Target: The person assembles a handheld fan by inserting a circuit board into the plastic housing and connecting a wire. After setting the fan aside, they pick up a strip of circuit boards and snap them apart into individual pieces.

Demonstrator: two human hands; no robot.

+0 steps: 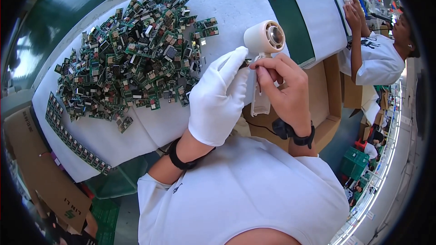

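Nearest the body, the left hand (219, 97), in a white glove, and the bare right hand (284, 86) are meeting over the counter's (236, 0) front edge, both working on a small white fan (265, 50) with a round head and a slim handle. The fan is standing upright between the two hands, its head above the fingers and its handle running down behind the right hand. The left grip is pinching a small dark part (245, 63) against the fan's neck, fingertips pressed together; the right grip is pinching at the same spot from the other side, thumb and forefinger closed. Doing this well seems to call for holding the fan steady with one hand while the other is guiding the tiny part squarely, with light pressure so it is not slipping or bending. Just behind the right hand an open cardboard box (324, 104) is sitting below the counter edge. To the left, on the white cloth, a big heap of green circuit boards (136, 54) is lying, with a neat row of boards (75, 143) along the cloth's near edge; neither is crowding the hands. Far right, another person (377, 56) in white is working at a separate spot, well apart.
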